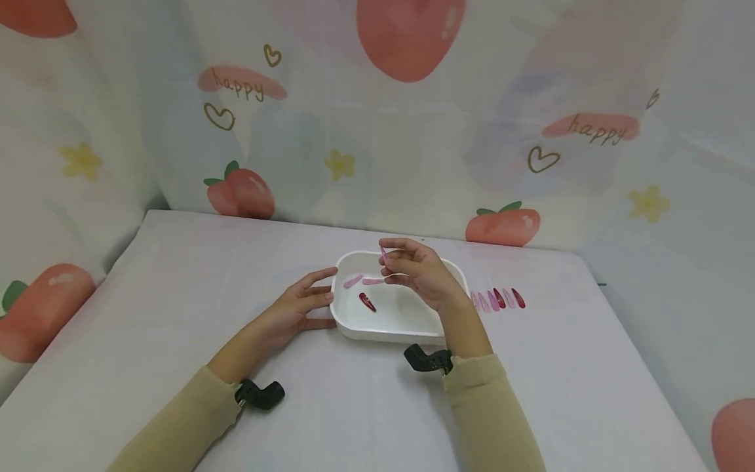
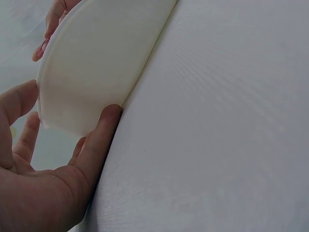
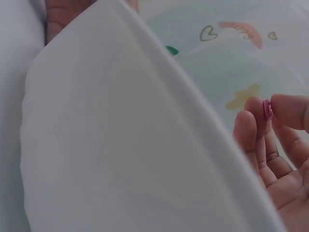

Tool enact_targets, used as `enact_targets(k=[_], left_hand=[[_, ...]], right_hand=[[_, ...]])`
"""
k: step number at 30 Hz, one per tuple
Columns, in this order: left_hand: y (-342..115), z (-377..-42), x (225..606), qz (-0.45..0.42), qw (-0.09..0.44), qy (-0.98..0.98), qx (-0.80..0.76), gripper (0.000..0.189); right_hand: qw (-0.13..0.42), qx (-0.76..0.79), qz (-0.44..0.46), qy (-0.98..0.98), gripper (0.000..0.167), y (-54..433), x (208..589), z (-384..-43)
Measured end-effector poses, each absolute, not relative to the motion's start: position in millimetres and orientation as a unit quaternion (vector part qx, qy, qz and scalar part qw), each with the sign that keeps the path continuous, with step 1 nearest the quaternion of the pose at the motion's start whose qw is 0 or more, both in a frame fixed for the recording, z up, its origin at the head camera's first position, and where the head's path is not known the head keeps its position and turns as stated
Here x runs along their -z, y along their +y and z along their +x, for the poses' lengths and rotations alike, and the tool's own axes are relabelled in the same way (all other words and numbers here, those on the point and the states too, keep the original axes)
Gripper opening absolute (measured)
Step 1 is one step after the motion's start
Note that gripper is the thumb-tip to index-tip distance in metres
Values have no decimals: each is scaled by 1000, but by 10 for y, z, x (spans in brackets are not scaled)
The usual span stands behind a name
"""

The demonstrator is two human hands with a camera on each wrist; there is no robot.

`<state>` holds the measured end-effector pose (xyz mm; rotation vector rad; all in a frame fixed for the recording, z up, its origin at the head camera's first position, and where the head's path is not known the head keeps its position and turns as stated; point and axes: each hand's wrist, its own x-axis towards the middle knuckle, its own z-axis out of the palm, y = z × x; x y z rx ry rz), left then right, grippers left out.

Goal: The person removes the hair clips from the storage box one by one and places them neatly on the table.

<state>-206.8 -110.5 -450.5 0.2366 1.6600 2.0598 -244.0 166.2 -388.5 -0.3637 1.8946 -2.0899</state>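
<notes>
A white tray (image 1: 389, 324) with rounded corners sits on the table. My right hand (image 1: 426, 270) is raised over it, pinching a pink snap hair clip (image 1: 385, 254) between thumb and fingertip; the pinched clip (image 3: 268, 110) also shows in the right wrist view. At the tray's left side, my left hand (image 1: 291, 308) rests against the wall with spread, fairly straight fingers. Its thumb (image 2: 104, 130) lies low along the tray wall. Two pink clips (image 1: 352, 281) and one red clip (image 1: 367, 302) lie inside; the right hand hides part of the tray.
Right of the tray, several pink and red hair clips (image 1: 510, 298) lie side by side in a row. A white cloth (image 1: 330, 413) covers the table. Behind it hangs a fruit-printed curtain (image 1: 401, 164).
</notes>
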Motion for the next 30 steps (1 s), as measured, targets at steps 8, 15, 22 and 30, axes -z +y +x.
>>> enact_targets(k=[8, 15, 22, 30], left_hand=[[-1103, -2054, 4515, 82, 236, 613, -749, 56], [-1103, -2052, 4489, 84, 238, 609, -752, 57], [-1126, -2054, 4481, 84, 232, 609, -753, 60], [-1081, -2037, 4468, 82, 239, 613, -749, 58]], right_hand=[[137, 693, -129, 696, 38, 1869, 3829, -2379], [111, 675, -113, 721, 37, 2210, 3772, -2312], [88, 665, -92, 736, 36, 2431, 3814, -2307], [56, 675, -71, 732, 36, 2627, 3810, -2270]])
